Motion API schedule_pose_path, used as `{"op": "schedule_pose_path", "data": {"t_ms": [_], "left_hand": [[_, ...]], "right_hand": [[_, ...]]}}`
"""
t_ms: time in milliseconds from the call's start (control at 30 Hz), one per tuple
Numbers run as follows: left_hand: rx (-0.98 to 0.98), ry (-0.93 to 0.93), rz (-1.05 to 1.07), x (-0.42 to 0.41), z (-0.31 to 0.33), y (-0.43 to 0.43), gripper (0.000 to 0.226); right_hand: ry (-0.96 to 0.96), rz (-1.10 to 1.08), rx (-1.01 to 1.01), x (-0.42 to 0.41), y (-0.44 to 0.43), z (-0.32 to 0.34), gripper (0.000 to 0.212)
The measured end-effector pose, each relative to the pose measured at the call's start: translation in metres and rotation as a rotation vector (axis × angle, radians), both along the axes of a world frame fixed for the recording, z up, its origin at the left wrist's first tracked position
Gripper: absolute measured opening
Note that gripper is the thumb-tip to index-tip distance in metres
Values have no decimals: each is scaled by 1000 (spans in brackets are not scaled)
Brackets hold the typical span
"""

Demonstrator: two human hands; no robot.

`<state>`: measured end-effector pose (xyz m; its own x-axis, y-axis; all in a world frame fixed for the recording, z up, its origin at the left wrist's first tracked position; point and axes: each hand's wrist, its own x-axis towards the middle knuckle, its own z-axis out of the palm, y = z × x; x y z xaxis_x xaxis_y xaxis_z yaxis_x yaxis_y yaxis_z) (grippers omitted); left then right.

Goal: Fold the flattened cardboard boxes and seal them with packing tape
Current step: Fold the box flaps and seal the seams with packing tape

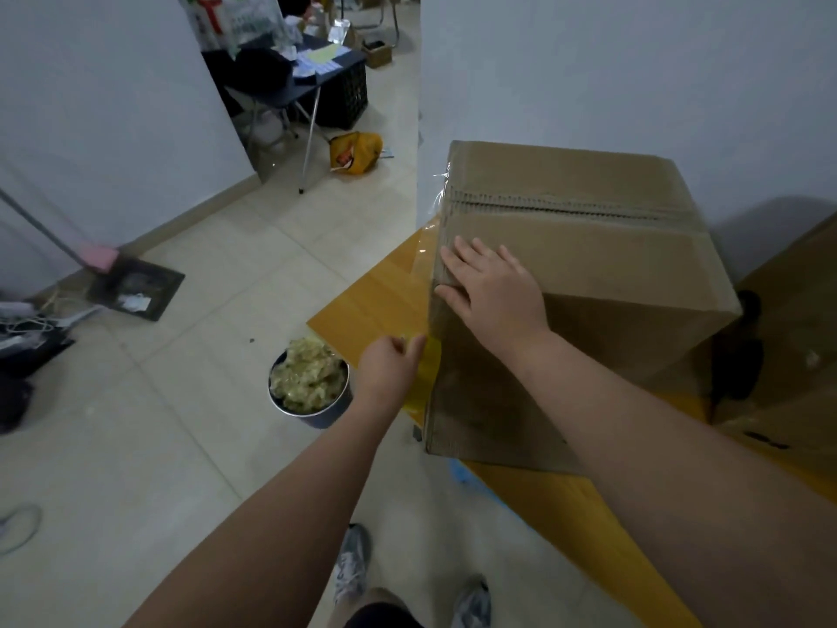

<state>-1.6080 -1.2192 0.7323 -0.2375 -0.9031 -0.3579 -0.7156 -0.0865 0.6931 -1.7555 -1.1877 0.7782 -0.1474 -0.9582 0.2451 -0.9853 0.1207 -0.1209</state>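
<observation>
A folded brown cardboard box [602,247] stands on a yellow wooden table [380,301], its top seam running across and covered with clear tape. My right hand [491,285] lies flat, fingers spread, on the box's top near the left edge. A strip of clear yellowish packing tape [428,355] runs down the box's left side. My left hand [394,362] pinches that strip at the box's lower left corner. The tape roll is hidden from me.
A metal bin [310,387] full of crumpled tape scraps stands on the tiled floor left of the table. More cardboard [797,319] leans at the right. A folding table [312,74], a black crate and a yellow bag [355,151] sit farther back. My shoes show below.
</observation>
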Motion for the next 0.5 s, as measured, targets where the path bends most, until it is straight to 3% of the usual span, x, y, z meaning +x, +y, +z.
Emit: {"op": "schedule_pose_path", "data": {"t_ms": [300,433,500], "left_hand": [[48,142,145,-15,-12,-1,43],[79,163,93,-14,-12,-1,36],[128,184,84,-13,-12,1,49]], "right_hand": [[330,-113,41,7,-1,-20,83],[264,-95,-54,5,-4,-23,74],[182,-81,-92,5,-5,-23,64]]}}
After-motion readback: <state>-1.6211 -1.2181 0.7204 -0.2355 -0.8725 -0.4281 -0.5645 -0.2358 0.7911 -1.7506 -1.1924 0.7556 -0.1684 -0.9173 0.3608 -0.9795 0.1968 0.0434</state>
